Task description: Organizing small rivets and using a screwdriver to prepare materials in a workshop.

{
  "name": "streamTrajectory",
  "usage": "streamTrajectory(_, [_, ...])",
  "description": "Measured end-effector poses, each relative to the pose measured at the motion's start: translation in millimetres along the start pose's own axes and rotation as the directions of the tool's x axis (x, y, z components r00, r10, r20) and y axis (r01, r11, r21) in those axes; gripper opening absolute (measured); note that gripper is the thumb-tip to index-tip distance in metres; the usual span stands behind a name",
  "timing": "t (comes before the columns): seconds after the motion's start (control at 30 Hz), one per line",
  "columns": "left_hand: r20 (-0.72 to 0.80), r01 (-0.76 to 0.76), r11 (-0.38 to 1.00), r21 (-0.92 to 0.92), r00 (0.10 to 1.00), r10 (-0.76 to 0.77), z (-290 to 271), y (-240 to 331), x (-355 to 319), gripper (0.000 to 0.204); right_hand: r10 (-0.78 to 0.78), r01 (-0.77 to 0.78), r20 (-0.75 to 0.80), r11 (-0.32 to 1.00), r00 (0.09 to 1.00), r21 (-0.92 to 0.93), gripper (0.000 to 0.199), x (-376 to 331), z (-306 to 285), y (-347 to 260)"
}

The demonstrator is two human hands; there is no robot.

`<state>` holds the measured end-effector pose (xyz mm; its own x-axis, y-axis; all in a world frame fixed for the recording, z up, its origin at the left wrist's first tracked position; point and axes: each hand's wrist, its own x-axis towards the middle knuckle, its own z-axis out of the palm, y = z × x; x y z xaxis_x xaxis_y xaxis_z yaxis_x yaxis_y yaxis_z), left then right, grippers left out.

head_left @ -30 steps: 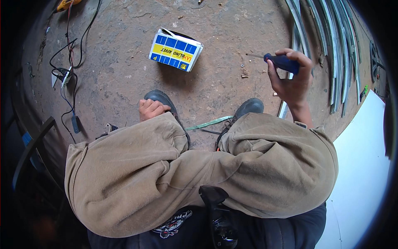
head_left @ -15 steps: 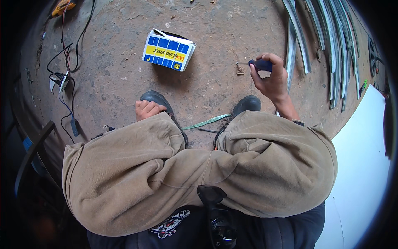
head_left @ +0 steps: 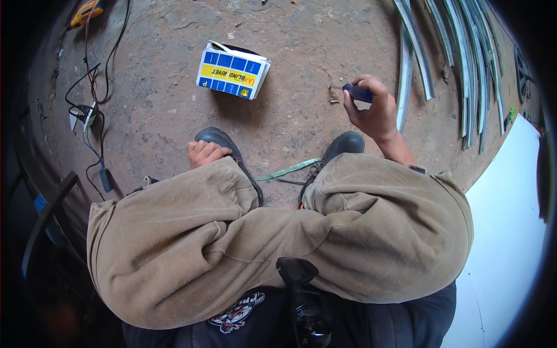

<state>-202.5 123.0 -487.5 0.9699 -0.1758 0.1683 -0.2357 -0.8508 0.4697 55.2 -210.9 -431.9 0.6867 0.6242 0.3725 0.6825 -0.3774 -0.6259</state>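
I am crouched over a rough concrete floor, tan trousers and black shoes below me. My right hand [head_left: 371,110] is raised ahead of my right shoe [head_left: 343,144] and is closed around a screwdriver [head_left: 351,91] with a dark blue handle, its metal tip pointing left. My left hand [head_left: 204,153] rests curled on my left knee beside the left shoe [head_left: 217,139], with nothing visible in it. A blue, yellow and white cardboard box [head_left: 232,71] lies on the floor ahead, apart from both hands. A thin green strip [head_left: 289,169] lies between my shoes.
Several curved metal strips [head_left: 458,64] lie at the upper right. A white sheet [head_left: 507,232] fills the right edge. Black cables and a plug [head_left: 87,113] run along the left, with an orange tool [head_left: 86,11] at the top left. A dark bar [head_left: 49,217] stands lower left.
My right hand has carried the screwdriver leftward and lower, from near the metal strips toward the spot ahead of my right shoe. The left hand has stayed on the knee.
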Motion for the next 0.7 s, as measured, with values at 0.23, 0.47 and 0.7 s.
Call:
streamTrajectory(0.23, [-0.003, -0.003, 1.0, 0.017, 1.0, 0.003, -1, -2, -2, 0.018, -0.008, 0.008, 0.002, 1.0, 1.0, -0.013, 0.046, 4, 2, -1])
streamTrajectory(0.47, [-0.021, -0.006, 1.0, 0.001, 1.0, 0.006, 0, -2, -2, 0.019, -0.053, 0.057, 0.18, 0.998, 0.982, -0.016, 0.051, 19, 7, -11])
streamTrajectory(0.7, [-0.027, -0.012, 1.0, 0.0, 1.0, 0.012, 1, -1, 0, 0.019, -0.05, 0.046, 0.079, 0.998, 0.996, 0.05, 0.048, 31, 7, -11])
